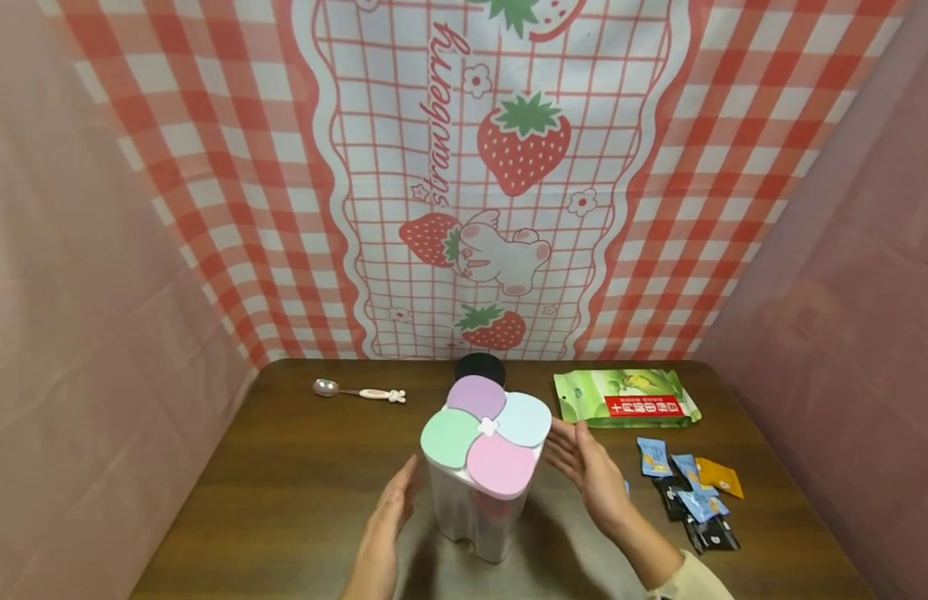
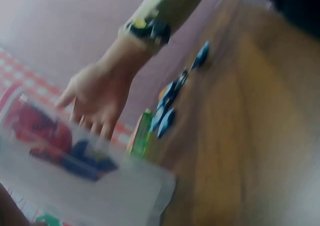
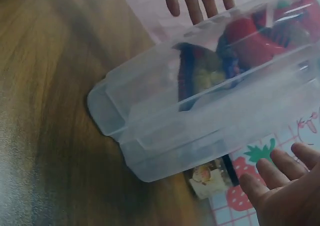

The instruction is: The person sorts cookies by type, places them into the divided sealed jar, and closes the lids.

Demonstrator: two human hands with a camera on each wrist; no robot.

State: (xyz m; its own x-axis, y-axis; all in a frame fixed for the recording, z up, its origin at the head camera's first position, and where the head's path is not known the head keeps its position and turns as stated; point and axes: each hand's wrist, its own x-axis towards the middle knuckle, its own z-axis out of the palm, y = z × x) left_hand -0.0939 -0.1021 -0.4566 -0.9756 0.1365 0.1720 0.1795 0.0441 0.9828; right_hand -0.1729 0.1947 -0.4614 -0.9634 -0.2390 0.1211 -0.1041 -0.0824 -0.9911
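A tall translucent storage container (image 1: 471,508) stands upright on the table between my hands. Its flower-shaped lid (image 1: 501,467) has purple, light blue, green and pink petals. Through the wall, red and dark blue packets (image 3: 200,76) show inside the upper part. My left hand (image 1: 388,517) is beside the container's left side, fingers extended. On the other side, my right hand (image 1: 594,475) has its fingers spread, fingertips close to the wall under the blue petal. The right wrist view shows the right palm (image 3: 287,191) facing the container, with nothing in it.
Behind the container is a jar (image 3: 210,178) with a black lid (image 1: 480,367). A spoon (image 1: 358,392) lies at the back left, and a green package (image 1: 624,398) at the back right. Several small blue, black and orange sachets (image 1: 692,492) lie right of my right hand.
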